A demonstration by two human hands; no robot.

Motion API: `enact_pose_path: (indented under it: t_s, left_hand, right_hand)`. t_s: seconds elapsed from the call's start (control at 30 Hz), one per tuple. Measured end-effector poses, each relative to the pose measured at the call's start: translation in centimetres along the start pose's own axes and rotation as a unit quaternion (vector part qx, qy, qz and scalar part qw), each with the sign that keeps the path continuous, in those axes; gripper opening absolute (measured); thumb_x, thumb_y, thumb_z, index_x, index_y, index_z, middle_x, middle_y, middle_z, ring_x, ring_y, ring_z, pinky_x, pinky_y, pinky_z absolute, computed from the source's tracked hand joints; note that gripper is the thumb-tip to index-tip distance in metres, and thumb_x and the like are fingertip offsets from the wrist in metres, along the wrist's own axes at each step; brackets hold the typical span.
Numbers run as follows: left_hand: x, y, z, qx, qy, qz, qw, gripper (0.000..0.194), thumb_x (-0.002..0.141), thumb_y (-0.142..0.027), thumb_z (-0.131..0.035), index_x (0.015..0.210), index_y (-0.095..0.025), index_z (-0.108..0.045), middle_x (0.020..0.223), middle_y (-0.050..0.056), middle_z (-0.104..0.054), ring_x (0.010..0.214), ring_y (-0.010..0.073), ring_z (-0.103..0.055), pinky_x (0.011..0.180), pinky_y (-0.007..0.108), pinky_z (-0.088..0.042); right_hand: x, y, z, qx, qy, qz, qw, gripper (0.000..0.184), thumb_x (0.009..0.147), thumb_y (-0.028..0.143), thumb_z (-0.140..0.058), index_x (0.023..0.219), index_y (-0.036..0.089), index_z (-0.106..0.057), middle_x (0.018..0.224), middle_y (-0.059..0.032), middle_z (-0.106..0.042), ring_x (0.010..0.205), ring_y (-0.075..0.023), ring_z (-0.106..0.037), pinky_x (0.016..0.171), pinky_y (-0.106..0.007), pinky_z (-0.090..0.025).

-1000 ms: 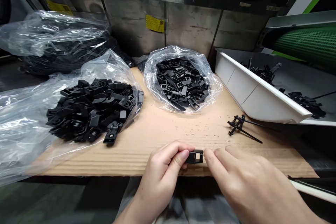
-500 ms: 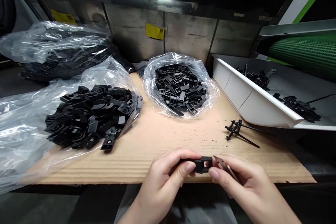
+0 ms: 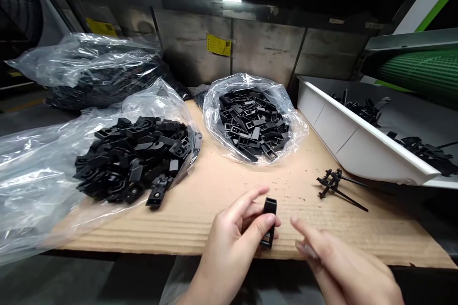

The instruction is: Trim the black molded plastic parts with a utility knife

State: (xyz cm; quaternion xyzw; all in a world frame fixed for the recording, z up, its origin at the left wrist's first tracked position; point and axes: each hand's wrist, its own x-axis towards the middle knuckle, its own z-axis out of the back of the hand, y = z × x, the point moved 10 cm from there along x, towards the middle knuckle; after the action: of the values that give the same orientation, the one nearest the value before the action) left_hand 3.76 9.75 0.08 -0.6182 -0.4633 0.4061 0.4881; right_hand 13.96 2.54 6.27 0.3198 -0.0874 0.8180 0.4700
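My left hand (image 3: pixel 231 243) pinches a small black plastic frame piece (image 3: pixel 270 212) between thumb and fingers and holds it upright, just above the front edge of the cardboard sheet (image 3: pixel 214 186). My right hand (image 3: pixel 339 267) is close to the right of the piece, fingers pointing toward it but not touching. Motion blurs it. A thin greyish sliver shows by its fingers, and I cannot make out whether they grip it.
An open clear bag of black parts (image 3: pixel 132 157) lies at the left. A second bag of black frames (image 3: pixel 252 121) sits at centre back and a third bag (image 3: pixel 96 69) at far left. A black sprue (image 3: pixel 338 183) lies beside a white tray (image 3: pixel 358 124). A green conveyor (image 3: pixel 418 69) stands behind.
My left hand has turned the black piece from lying sideways to standing upright. My right hand has let go of its end and drawn back a little to the right.
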Motion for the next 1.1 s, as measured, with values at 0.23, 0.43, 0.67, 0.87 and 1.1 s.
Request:
enact_pose_path:
  t_s: [0.23, 0.43, 0.67, 0.87, 1.1]
  left_hand:
    - [-1.4, -3.7, 0.0, 0.201, -0.045, -0.213, 0.955, 0.014, 0.078, -0.012, -0.058, 0.076, -0.018, -0.071, 0.068, 0.0, -0.068, 0.063, 0.0123, -0.062, 0.059, 0.016, -0.047]
    - [-2.5, -4.7, -0.5, 0.264, -0.056, -0.318, 0.909, 0.016, 0.079, -0.006, -0.057, 0.086, -0.016, -0.068, 0.076, 0.001, -0.07, 0.07, 0.0114, -0.064, 0.067, 0.013, -0.048]
    - [-2.9, -4.8, -0.8, 0.28, -0.041, -0.33, 0.901, 0.013, 0.08, -0.008, -0.056, 0.084, -0.016, -0.065, 0.075, 0.001, -0.07, 0.068, 0.0128, -0.064, 0.066, 0.017, -0.048]
    - [-2.6, -4.6, -0.6, 0.282, -0.037, -0.295, 0.912, 0.012, 0.083, -0.012, -0.055, 0.081, -0.017, -0.066, 0.074, 0.001, -0.069, 0.067, 0.0129, -0.064, 0.061, 0.017, -0.047]
    - [-2.4, -4.7, -0.6, 0.277, -0.047, -0.288, 0.916, 0.012, 0.082, -0.012, -0.055, 0.081, -0.019, -0.066, 0.068, -0.003, -0.066, 0.064, 0.0102, -0.062, 0.061, 0.014, -0.047]
  right_hand:
    - [0.9, -1.3, -0.3, 0.013, 0.019, -0.058, 0.998, 0.025, 0.089, 0.023, -0.04, 0.103, 0.016, -0.06, 0.075, -0.0049, -0.066, 0.069, -0.0165, -0.066, 0.064, -0.023, -0.053]
    - [1.2, -0.9, -0.7, 0.043, 0.038, -0.075, 0.996, 0.016, 0.087, 0.02, -0.045, 0.093, 0.018, -0.06, 0.066, -0.0025, -0.059, 0.058, -0.015, -0.061, 0.054, -0.023, -0.049]
    - [1.1, -3.0, -1.5, 0.032, 0.031, -0.114, 0.993, 0.016, 0.087, 0.02, -0.044, 0.089, 0.021, -0.059, 0.075, -0.0018, -0.065, 0.064, -0.015, -0.064, 0.057, -0.023, -0.049]
    - [0.4, -3.0, -0.5, 0.1, 0.008, -0.104, 0.99, 0.016, 0.085, 0.017, -0.049, 0.098, 0.021, -0.057, 0.082, -0.0001, -0.067, 0.078, -0.0118, -0.065, 0.066, -0.015, -0.05]
    - [0.4, -1.3, -0.1, 0.123, -0.005, -0.085, 0.989, 0.013, 0.084, 0.014, -0.049, 0.092, 0.015, -0.059, 0.062, -0.0017, -0.055, 0.057, -0.0135, -0.057, 0.055, -0.023, -0.047]
